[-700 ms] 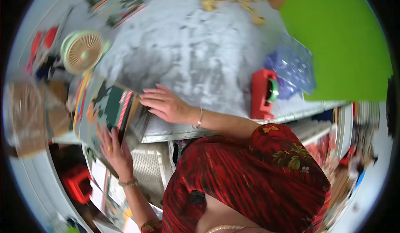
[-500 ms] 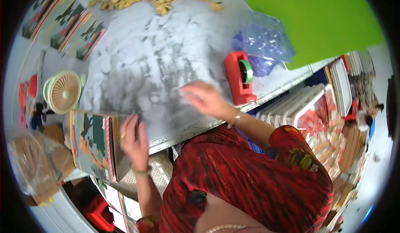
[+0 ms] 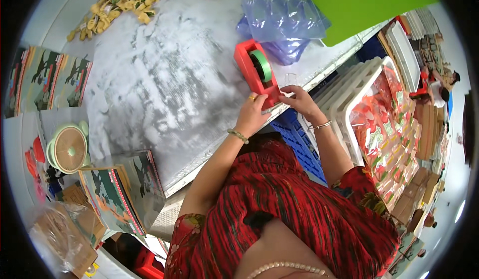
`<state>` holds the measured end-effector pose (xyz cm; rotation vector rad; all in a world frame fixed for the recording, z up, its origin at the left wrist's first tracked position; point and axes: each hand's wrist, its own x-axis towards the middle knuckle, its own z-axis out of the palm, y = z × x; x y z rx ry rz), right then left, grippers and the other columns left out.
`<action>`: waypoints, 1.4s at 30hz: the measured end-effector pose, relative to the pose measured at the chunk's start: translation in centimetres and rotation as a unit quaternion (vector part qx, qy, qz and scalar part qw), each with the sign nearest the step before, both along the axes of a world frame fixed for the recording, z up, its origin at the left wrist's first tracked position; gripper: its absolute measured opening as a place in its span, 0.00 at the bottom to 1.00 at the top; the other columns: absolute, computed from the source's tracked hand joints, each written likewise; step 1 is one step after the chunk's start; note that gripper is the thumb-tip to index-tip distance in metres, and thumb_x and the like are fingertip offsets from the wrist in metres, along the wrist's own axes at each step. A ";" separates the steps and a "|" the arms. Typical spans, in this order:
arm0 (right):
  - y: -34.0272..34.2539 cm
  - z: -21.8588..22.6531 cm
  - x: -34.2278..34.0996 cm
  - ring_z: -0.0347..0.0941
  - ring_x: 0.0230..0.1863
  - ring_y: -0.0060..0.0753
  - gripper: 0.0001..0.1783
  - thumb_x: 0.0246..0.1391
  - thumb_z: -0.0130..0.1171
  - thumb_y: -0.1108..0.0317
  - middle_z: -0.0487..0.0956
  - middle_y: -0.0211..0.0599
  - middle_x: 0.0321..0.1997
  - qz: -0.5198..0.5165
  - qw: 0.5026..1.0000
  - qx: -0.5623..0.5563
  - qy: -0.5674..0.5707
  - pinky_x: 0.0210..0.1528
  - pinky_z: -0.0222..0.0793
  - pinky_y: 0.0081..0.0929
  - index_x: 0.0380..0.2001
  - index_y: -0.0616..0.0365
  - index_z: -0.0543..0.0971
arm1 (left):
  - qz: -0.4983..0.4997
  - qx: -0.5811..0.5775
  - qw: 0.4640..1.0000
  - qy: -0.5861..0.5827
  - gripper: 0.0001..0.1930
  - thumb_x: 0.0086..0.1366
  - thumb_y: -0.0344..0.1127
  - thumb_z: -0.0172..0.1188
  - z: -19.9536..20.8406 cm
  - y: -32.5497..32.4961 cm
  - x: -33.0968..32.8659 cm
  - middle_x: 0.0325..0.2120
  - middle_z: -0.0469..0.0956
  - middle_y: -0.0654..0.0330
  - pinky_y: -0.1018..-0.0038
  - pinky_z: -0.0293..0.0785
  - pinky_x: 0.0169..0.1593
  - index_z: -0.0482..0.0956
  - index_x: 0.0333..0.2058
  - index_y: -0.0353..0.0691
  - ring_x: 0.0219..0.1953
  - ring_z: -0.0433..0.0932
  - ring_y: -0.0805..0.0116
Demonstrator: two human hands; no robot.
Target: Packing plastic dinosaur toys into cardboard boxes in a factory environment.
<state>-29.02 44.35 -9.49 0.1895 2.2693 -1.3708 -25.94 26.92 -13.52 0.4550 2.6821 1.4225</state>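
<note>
One red tape dispenser (image 3: 251,75) at table's (image 3: 159,94) near edge; left hand (image 3: 253,115) and right hand (image 3: 302,103) at its near end, fingers bent, nearly closed, whether pinching tape cannot tell. Clear plastic trays (image 3: 283,15) crowd far side, green board (image 3: 364,4) beyond. White crates (image 3: 340,93) off edge, right. Open tabletop leftward, toward fan (image 3: 70,150).

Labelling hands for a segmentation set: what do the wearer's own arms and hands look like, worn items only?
Both hands are ungloved. Left hand: gold-coloured ring and a greenish beaded-looking bracelet at the wrist. Right hand: thin, shiny silver-toned bangle. Left sleeve and right sleeve: short, red with dark patterning and floral motifs; forearms bare.
</note>
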 end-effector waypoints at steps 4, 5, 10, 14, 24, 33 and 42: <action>-0.5 -0.5 -0.3 0.70 0.27 0.27 0.18 0.37 0.58 0.63 0.75 0.42 0.25 0.027 0.999 -0.002 0.026 0.31 0.65 0.23 0.29 0.67 0.75 | 0.018 0.046 0.999 0.014 0.17 0.40 0.26 0.59 -1.2 1.0 -0.6 0.29 0.68 0.54 0.71 0.67 0.34 0.70 0.34 0.35 0.32 0.70 0.58; -0.7 -0.5 -0.4 0.70 0.26 0.26 0.16 0.36 0.58 0.63 0.75 0.41 0.23 0.045 0.997 0.009 0.063 0.31 0.65 0.23 0.27 0.67 0.75 | 0.027 0.061 0.998 0.020 0.14 0.41 0.26 0.58 -1.6 1.1 -0.6 0.27 0.68 0.54 0.70 0.67 0.33 0.71 0.31 0.34 0.30 0.71 0.58; -1.1 -2.0 0.3 0.69 0.26 0.27 0.09 0.35 0.58 0.69 0.73 0.41 0.21 -0.067 0.992 -0.083 0.063 0.31 0.63 0.23 0.22 0.64 0.77 | 0.020 0.050 0.998 0.034 0.14 0.41 0.26 0.58 -1.7 1.1 -0.5 0.27 0.68 0.54 0.70 0.67 0.32 0.71 0.31 0.34 0.30 0.71 0.58; -1.4 -4.0 1.1 0.66 0.31 0.25 0.06 0.35 0.60 0.72 0.71 0.35 0.25 -0.168 0.977 -0.114 0.061 0.33 0.62 0.23 0.17 0.64 0.76 | 0.020 0.015 0.998 0.055 0.13 0.41 0.26 0.58 -1.0 1.2 -0.4 0.27 0.68 0.54 0.69 0.68 0.31 0.71 0.31 0.34 0.29 0.70 0.56; -1.7 -0.9 4.3 0.65 0.18 0.19 0.07 0.42 0.56 0.71 0.70 0.29 0.17 -0.234 0.950 -0.204 -0.023 0.23 0.60 0.11 0.20 0.63 0.71 | 0.022 0.003 0.999 0.043 0.14 0.41 0.26 0.59 -1.1 1.2 -0.4 0.29 0.69 0.54 0.68 0.68 0.33 0.72 0.31 0.35 0.31 0.70 0.56; -1.1 -0.8 6.6 0.65 0.15 0.18 0.07 0.43 0.55 0.69 0.72 0.29 0.17 -0.262 0.934 -0.223 -0.101 0.18 0.62 0.13 0.20 0.61 0.72 | 0.007 -0.004 0.999 0.053 0.16 0.41 0.27 0.60 -1.0 1.1 -0.5 0.29 0.68 0.54 0.70 0.67 0.35 0.71 0.33 0.34 0.32 0.69 0.57; -0.2 -4.2 5.3 0.64 0.14 0.16 0.08 0.41 0.56 0.69 0.71 0.29 0.15 -0.161 0.982 -0.089 -0.031 0.17 0.60 0.14 0.18 0.64 0.73 | 0.000 -0.017 0.999 0.038 0.17 0.41 0.29 0.59 -1.3 1.1 -0.2 0.29 0.68 0.53 0.68 0.66 0.37 0.70 0.34 0.35 0.34 0.68 0.55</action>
